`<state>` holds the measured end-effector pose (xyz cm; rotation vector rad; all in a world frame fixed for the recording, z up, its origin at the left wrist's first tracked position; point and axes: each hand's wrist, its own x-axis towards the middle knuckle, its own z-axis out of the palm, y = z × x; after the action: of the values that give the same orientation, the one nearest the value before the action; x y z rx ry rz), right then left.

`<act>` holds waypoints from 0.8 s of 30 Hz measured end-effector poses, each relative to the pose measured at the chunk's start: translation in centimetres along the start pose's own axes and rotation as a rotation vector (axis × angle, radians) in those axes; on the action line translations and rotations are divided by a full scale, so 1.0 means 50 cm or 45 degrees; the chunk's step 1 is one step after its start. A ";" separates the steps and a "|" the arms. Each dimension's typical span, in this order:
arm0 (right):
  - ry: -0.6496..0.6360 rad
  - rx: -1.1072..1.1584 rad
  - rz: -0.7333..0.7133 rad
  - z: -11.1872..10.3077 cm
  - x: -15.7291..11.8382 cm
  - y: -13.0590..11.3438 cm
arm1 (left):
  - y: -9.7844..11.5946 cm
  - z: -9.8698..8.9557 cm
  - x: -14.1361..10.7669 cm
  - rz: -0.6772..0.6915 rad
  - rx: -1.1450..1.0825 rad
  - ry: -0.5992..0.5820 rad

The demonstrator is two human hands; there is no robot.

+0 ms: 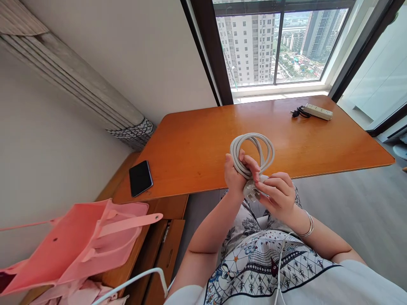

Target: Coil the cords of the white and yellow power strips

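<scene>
A coiled white power cord [235,148] is held up in front of me, just over the near edge of the wooden table. My left hand [237,176] wraps round the lower part of the coil, with its fingers through the loops. At the bottom of the coil hangs a white plug [251,192] with flat metal pins turned toward me. My right hand [278,195] pinches the plug end from the right, fingertips close to the left hand's. Part of the plug is hidden behind the fingers.
On the wooden table [197,144], a black phone or tablet [140,178] lies at the left and a power strip [318,112] with a black cord at the far right. An open pink bag [85,241] sits at lower left. A window [276,51] is behind the table.
</scene>
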<state>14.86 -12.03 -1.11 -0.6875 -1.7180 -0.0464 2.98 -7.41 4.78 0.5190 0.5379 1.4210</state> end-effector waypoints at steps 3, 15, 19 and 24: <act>-0.078 0.069 0.061 0.004 0.001 0.002 | 0.012 0.003 -0.002 0.026 0.010 -0.005; 0.146 0.529 0.677 0.023 -0.036 0.021 | 0.033 -0.041 -0.011 -0.133 0.075 -0.304; 0.102 0.779 0.970 0.025 -0.031 0.048 | 0.041 -0.043 -0.013 -0.149 0.089 -0.389; -0.221 0.936 0.943 -0.020 0.013 0.087 | 0.046 -0.053 -0.010 -0.262 0.119 -0.457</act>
<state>17.68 -8.53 -1.67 -0.7251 -1.3908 1.1264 -0.48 -7.71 4.19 0.7541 0.3572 1.0792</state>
